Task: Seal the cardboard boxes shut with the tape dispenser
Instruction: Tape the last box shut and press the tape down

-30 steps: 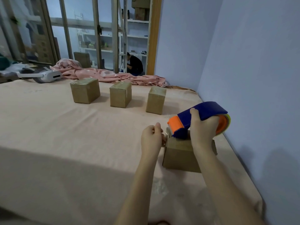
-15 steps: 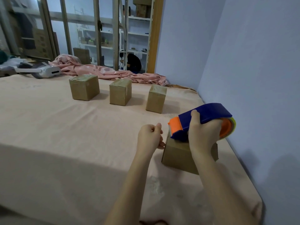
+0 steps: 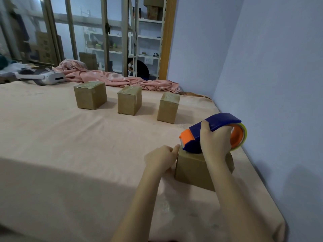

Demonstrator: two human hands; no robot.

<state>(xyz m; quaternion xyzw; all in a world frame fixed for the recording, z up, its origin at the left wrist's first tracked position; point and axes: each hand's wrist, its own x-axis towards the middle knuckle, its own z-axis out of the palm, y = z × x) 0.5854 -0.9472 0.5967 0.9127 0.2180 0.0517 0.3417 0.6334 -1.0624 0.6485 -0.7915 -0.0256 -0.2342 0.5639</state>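
The near cardboard box (image 3: 192,169) stands on the peach-covered bed (image 3: 70,154), close to the blue wall (image 3: 272,84) on its right, and serves as the landmark here. On top of that box rests the tape dispenser (image 3: 212,132), a blue body with an orange nose pointing left and an orange hub carrying a yellowish roll of tape on its right side. The right hand (image 3: 214,143) grips the dispenser from the near side, fingers curled over its blue frame, and presses its lower edge down on the box's top. The left hand (image 3: 161,157) sits just left of the box with its fingers curled; its thumb tip touches the box's upper left corner, right under the orange nose. Whether it pinches a strip of tape there cannot be told.

Beyond the near box, farther up the bed, three more cardboard boxes stand in a row, well apart from one another: the right box (image 3: 168,108), the middle box (image 3: 129,101) and the left box (image 3: 90,95). Their tops look glossy. Behind that row a pink blanket (image 3: 111,77) lies crumpled along the bed's far edge. Far to the left of the near box, beside the blanket, lies a white headset (image 3: 47,78). Past the blanket, glass panels show shelves and a seated person (image 3: 139,69) in dark clothes.
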